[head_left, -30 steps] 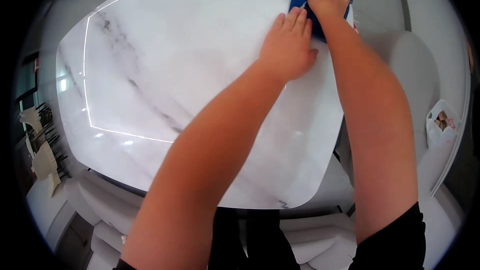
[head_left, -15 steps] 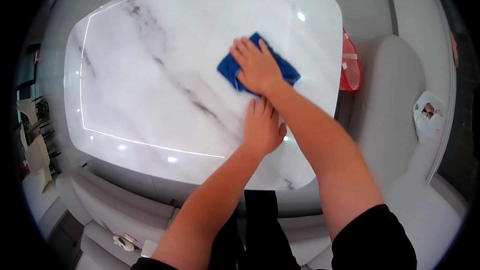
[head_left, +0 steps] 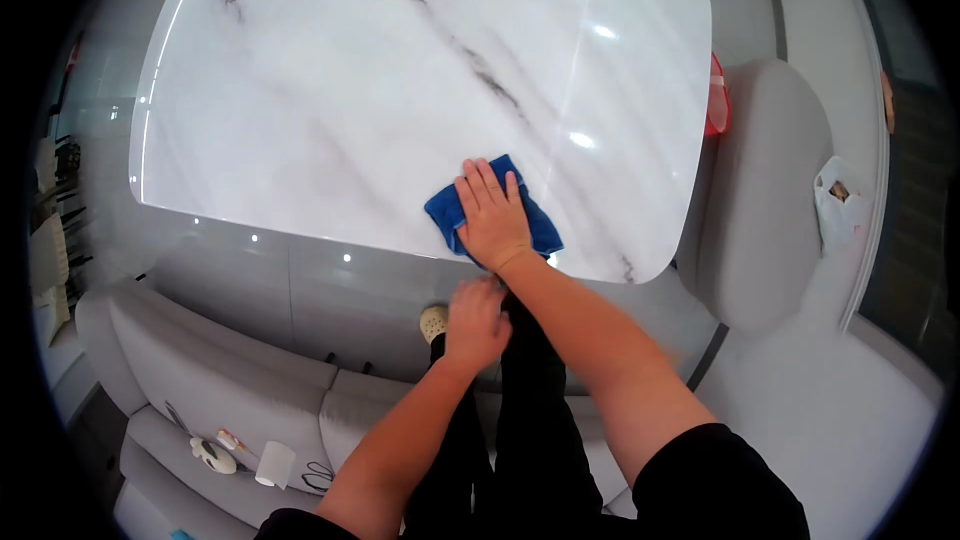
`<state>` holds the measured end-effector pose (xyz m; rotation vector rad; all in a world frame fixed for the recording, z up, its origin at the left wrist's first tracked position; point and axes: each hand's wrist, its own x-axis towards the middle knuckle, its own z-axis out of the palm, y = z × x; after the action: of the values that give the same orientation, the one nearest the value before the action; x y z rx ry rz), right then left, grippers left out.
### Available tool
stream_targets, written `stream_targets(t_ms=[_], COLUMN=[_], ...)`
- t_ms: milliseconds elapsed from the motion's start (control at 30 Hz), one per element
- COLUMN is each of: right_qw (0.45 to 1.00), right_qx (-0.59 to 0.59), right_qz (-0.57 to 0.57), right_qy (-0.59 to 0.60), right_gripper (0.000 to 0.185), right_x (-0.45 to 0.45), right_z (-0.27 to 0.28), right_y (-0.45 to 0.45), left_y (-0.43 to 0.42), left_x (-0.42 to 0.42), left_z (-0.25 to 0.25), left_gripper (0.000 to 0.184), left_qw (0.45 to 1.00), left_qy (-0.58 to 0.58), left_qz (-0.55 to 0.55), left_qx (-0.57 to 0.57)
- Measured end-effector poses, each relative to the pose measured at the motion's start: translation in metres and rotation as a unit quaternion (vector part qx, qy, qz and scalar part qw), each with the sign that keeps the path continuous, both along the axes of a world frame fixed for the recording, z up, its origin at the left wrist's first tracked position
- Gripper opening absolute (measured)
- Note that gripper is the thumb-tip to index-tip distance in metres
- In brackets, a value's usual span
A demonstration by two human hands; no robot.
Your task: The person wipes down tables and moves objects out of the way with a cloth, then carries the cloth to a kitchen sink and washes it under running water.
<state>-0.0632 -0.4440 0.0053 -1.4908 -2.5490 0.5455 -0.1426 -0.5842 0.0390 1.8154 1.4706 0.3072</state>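
My right hand [head_left: 494, 222] lies flat on a blue cloth [head_left: 541, 229], fingers stretched out and slightly apart. The cloth is spread beneath the palm near the front edge of a white marble-patterned table [head_left: 330, 90]. Part of it is hidden under the hand. Just in front of the table edge, close to my right wrist, is my left hand [head_left: 477, 323]. It is off the tabletop, and its fingers are foreshortened and blurred. I see nothing held in it.
A long grey sofa [head_left: 220, 360] runs behind my legs, with a white toy-like object [head_left: 212, 456] on it. To the right stand a grey rounded seat [head_left: 765, 200] and a white bag [head_left: 840, 202]. Something red [head_left: 718, 98] shows beside the table's right edge.
My right hand has drawn the blue cloth toward me, to the table's near edge. My left hand has left the tabletop and come back below the edge. The view has shifted too.
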Motion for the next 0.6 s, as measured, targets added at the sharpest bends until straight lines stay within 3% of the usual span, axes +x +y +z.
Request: stream_targets(t_ms=[67, 100, 133, 167, 200, 267, 300, 367, 400, 500, 600], right_qw=[1.000, 1.000, 1.000, 1.000, 0.999, 0.999, 0.999, 0.998, 0.997, 0.996, 0.997], right_qx=[0.009, 0.012, 0.009, -0.004, -0.018, -0.034, -0.009, -0.003, -0.003, -0.087, -0.056], right_qz=[-0.012, -0.008, -0.007, 0.007, 0.021, 0.026, 0.022, 0.020, 0.019, 0.013, -0.059], right_qy=[0.014, 0.007, 0.006, 0.012, 0.019, 0.035, 0.044, 0.066, 0.070, 0.018, 0.001], right_gripper=[0.061, 0.061, 0.061, 0.060, 0.060, 0.059, 0.059, 0.060, 0.060, 0.060, 0.057], right_x=[-0.022, -0.030, -0.037, -0.043, -0.049, -0.060, -0.064, -0.056, -0.045, 0.013, 0.088], right_z=[-0.005, -0.004, -0.001, 0.001, 0.003, 0.002, 0.000, 0.000, 0.001, 0.011, 0.009], right_y=[-0.015, -0.022, -0.028, -0.034, -0.040, -0.052, -0.057, -0.061, -0.060, -0.061, -0.065], left_y=[-0.036, -0.038, -0.031, -0.023, -0.014, 0.006, 0.012, 0.018, 0.018, 0.005, 0.010], left_x=[-0.030, -0.038, -0.043, -0.044, -0.043, -0.041, -0.038, -0.025, -0.016, 0.019, 0.080], left_z=[-0.035, -0.039, -0.043, -0.047, -0.048, -0.044, -0.043, -0.034, -0.032, -0.039, -0.033], left_gripper=[0.050, 0.050, 0.045, 0.041, 0.041, 0.045, 0.045, 0.046, 0.046, 0.040, 0.038], left_qw=[0.967, 0.966, 0.869, 0.707, 0.705, 0.505, 0.505, 0.440, 0.443, 0.548, 0.579], left_qy=[-0.044, -0.045, -0.191, -0.322, -0.320, -0.617, -0.616, -0.625, -0.623, -0.528, -0.475], left_qz=[0.234, 0.234, 0.427, 0.591, 0.594, 0.571, 0.572, 0.602, 0.602, 0.546, 0.498], left_qx=[-0.095, -0.095, -0.162, -0.217, -0.220, -0.194, -0.194, -0.232, -0.230, -0.349, -0.438])
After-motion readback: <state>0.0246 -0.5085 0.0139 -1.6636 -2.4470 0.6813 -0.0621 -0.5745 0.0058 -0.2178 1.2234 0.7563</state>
